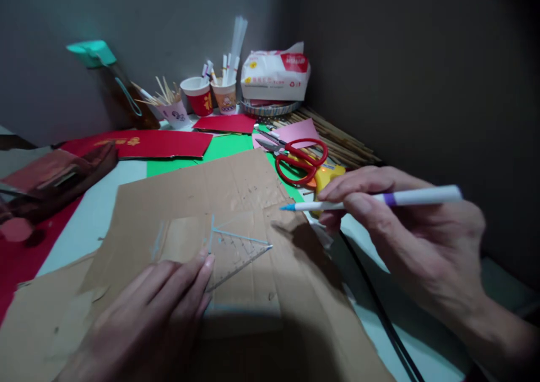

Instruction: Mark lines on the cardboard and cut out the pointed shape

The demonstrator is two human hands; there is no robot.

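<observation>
My left hand [156,297] presses a clear triangular set square [242,251] onto brown cardboard [194,191], its fingertips together at the square's left corner. Light blue lines are drawn on the cardboard along the square's upper edge and to its left. In my right hand [405,247] is a white marker [426,195] with a purple band and a blue tip, gripped between thumb and fingers. Its tip points left, to the upper right of the square, apparently lifted off the cardboard, where a shadow falls.
Red-handled scissors [295,160] and a yellow tool [331,174] lie beyond the cardboard, close to my right hand. Farther back stand a red paper cup [198,96], a cup of sticks [175,115], a bottle [126,98] and a tissue pack [274,75]. A brown pouch [54,179] lies left.
</observation>
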